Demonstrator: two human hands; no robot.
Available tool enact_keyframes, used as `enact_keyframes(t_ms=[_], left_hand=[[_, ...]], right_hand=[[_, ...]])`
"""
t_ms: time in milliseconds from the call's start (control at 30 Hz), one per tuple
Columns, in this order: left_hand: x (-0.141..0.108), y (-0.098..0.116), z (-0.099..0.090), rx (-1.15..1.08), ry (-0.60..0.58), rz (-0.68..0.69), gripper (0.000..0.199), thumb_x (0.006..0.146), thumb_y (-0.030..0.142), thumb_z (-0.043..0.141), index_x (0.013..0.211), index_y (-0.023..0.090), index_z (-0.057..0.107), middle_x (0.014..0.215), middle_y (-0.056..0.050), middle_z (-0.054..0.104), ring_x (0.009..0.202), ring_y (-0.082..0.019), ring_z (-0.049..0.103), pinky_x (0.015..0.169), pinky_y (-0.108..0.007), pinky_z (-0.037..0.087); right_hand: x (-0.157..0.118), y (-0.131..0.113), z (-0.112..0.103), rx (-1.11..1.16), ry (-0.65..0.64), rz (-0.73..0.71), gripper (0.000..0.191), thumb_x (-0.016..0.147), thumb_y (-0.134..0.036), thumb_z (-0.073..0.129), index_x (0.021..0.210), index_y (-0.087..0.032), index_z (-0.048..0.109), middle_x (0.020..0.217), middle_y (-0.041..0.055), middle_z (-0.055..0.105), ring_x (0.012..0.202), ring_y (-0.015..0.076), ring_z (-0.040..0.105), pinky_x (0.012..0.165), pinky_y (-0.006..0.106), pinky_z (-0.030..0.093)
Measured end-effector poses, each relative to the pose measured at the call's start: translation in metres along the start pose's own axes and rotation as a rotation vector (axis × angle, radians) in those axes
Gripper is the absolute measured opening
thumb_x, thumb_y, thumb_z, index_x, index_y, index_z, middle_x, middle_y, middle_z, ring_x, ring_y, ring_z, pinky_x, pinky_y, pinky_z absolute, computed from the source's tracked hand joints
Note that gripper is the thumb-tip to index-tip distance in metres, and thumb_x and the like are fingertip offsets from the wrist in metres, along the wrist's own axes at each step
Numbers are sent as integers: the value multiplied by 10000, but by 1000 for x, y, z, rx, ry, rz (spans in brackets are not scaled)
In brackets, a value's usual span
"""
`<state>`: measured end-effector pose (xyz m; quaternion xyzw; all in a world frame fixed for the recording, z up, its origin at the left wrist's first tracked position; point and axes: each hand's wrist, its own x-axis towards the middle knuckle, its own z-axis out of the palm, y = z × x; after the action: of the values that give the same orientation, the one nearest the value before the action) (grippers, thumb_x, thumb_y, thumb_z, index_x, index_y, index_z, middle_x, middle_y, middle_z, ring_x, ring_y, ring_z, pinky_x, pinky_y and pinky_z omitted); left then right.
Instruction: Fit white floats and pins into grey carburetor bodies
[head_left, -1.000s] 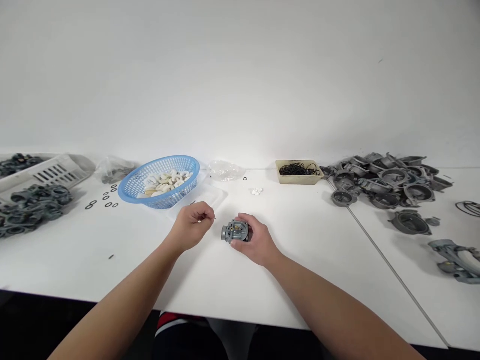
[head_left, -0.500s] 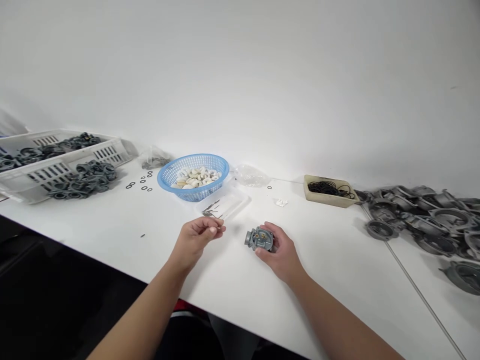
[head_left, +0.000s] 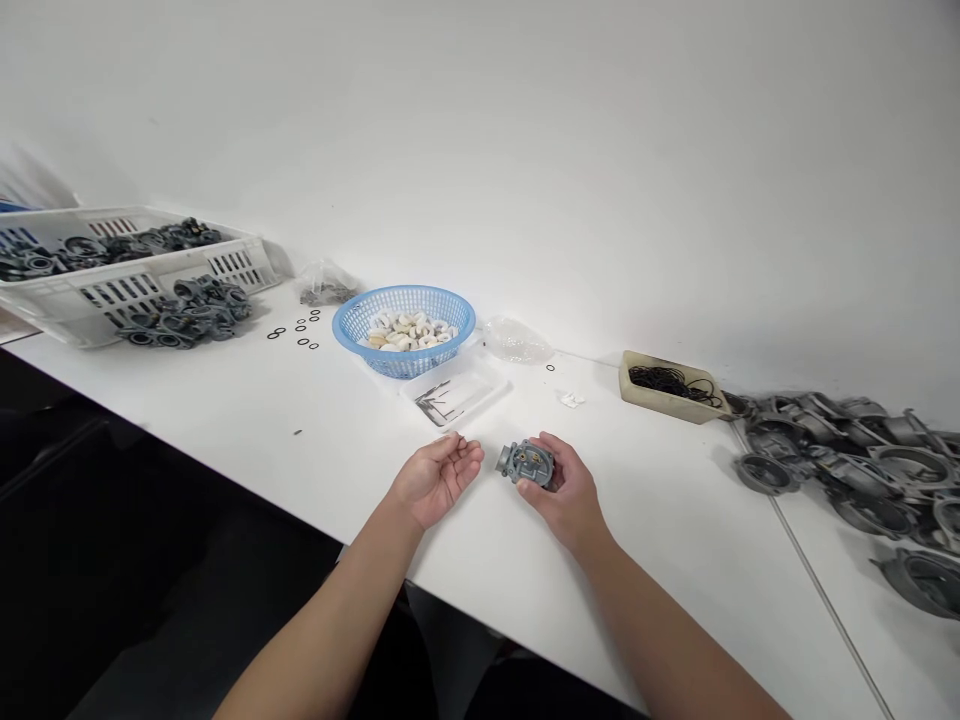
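My right hand (head_left: 568,490) is shut on a small grey die-cast carburetor body (head_left: 527,463), with its fingers around the far side and the body's brass jets facing up. My left hand (head_left: 437,481) lies open and palm-up just left of the carburetor, holding nothing that I can see. Above it, a shallow clear plastic tray (head_left: 454,393) holds several thin metal pins. A blue plastic basket (head_left: 405,331) of white pieces stands just behind that tray.
A beige tray of black rubber rings (head_left: 670,388) and a heap of grey metal castings (head_left: 847,455) lie on the right. On the left are a white slotted crate (head_left: 112,277), loose dark parts (head_left: 184,315) and several small black O-rings (head_left: 300,330). The white table's front edge (head_left: 225,462) drops off at the left.
My left hand has opened and turned palm-up, and the thin pin seen in its fingers earlier no longer shows. The view has swung, moving the table's contents sideways in the picture.
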<state>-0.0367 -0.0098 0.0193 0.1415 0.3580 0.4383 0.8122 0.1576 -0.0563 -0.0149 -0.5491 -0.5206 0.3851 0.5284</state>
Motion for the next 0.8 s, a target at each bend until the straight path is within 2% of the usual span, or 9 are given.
enact_keyframes(t_ms=[400,667,800], left_hand=[[5,-7,0,-31,5,-55,187,905,149,445,758,114,554,670,-32,635,610,-91,655,582,-180,573],[7,-14,-4,5,-23,-9,137,882,104,485,777,95,572,714,-63,666,639,-110,676,625,-189,597],[4,-17,-5,43,-84,6,142,863,71,502,739,92,567,765,-85,681,675,-125,691,647,-188,602]], right_hand=[[1,2,-1,14,-10,-20,673,665,-353,747,1256,-204,460,1271,115,552,1120,271,575,971,440,481],[0,-2,-3,-3,-20,-22,686,660,-341,750,1263,-191,457,1267,118,552,1122,277,570,972,437,479],[0,-2,-2,8,-6,-21,686,656,-341,761,1257,-194,464,1260,117,558,1124,279,571,968,440,481]])
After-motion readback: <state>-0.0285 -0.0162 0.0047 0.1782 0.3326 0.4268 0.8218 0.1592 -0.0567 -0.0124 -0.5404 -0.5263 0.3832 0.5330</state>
